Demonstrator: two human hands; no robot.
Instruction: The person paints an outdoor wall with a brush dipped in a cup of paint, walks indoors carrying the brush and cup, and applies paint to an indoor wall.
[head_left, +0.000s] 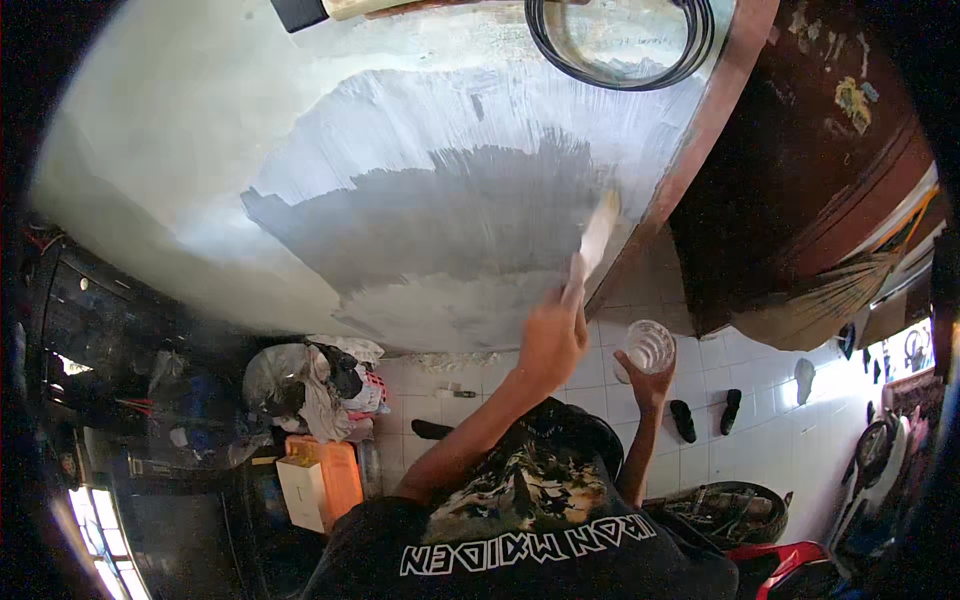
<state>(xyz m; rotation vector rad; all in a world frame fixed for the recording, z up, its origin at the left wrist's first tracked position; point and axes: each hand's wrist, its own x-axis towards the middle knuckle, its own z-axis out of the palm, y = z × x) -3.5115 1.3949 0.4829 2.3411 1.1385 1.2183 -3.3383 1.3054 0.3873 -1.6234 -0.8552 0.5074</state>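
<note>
My left hand is closed round the handle of a paintbrush, raised against the wall near its right edge. The brush is blurred, with a pale tip touching or close to the wall; I cannot tell which. A broad patch of wall is darker grey, bordered above by streaky whitish strokes. Lower on the right, my right hand grips a clear ribbed cup, its contents looking whitish. The cup is held apart from the wall, over the tiled floor.
A black cable coil hangs on the upper wall. A brown door stands right. White bags and an orange box sit left. Black sandals, a wheel and white crumbs lie on the floor.
</note>
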